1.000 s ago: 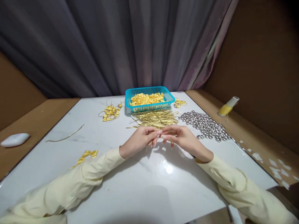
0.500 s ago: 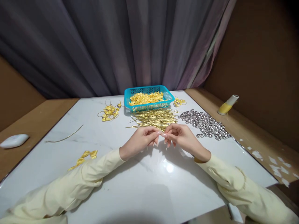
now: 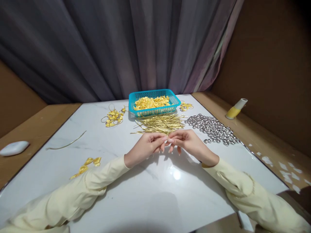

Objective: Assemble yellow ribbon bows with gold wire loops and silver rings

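Note:
Above the middle of the white table [image 3: 145, 197], my left hand [image 3: 152, 142] and my right hand [image 3: 186, 142] meet at the fingertips. Both are closed in a pinch, thumbs against the fingers. Whatever lies between them is too small or too covered to make out. Just beyond the fingers spreads a pile of gold twist ties [image 3: 161, 123]. To the right of it lies a heap of shiny silver beads [image 3: 213, 127]. Several yellow ribbon bows [image 3: 84, 168] rest beside my left sleeve.
A blue basket [image 3: 130, 103] of yellow bows stands at the back. Bows with gold loops lie left [image 3: 114, 116] and right [image 3: 186, 106] of it. A single tie [image 3: 68, 144] and a white oval object [image 3: 14, 148] are at left; a yellow-and-white bottle [image 3: 236, 108] and paper scraps [image 3: 283, 166] at right.
My right fingers have closed in a little toward the left ones, so the hands now touch more closely. Everything on the table stays where it was.

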